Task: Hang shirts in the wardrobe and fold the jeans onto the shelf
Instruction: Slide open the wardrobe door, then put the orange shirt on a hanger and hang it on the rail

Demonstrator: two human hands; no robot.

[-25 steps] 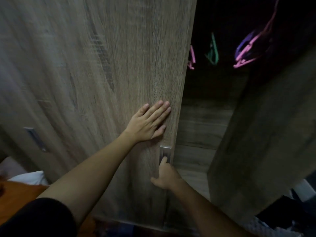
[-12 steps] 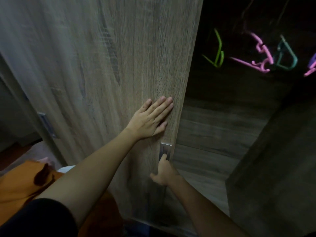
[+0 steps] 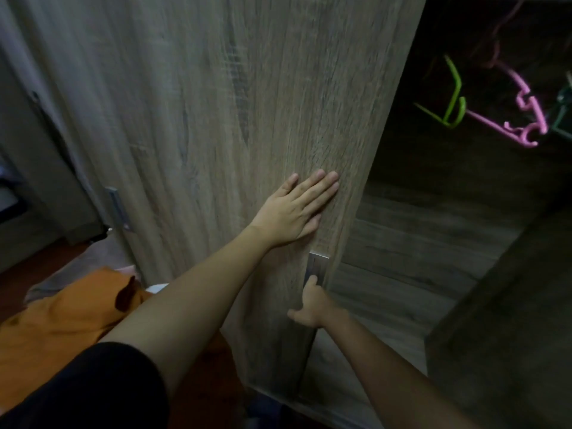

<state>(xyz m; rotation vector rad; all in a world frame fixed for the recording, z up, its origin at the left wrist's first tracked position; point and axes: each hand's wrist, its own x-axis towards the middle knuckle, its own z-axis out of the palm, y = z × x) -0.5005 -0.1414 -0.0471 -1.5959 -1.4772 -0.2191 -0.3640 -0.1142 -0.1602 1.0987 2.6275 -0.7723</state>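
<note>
Fingers [image 3: 322, 187] of the left hand [image 3: 291, 212] lie straight and pressed together, flat on the wardrobe door [image 3: 232, 103]. The right hand [image 3: 311, 308], at its 6 o'clock, hooks the metal handle [image 3: 317, 263]. Looks like the door-opening step. Next I'd grab the orange garment [image 3: 55, 323] at 8 o'clock (a shirt, I'd guess) and a pink hanger [image 3: 540, 119] at 2 o'clock. Jeans aren't in view, and there's no readable writing anywhere.

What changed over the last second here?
The wood-grain wardrobe door moved left, widening the dark opening where a green plastic hanger and a pink plastic hanger hang. Nothing was taken or released: the left hand stays flat on the door, and the right hand still grips its metal handle.
</note>
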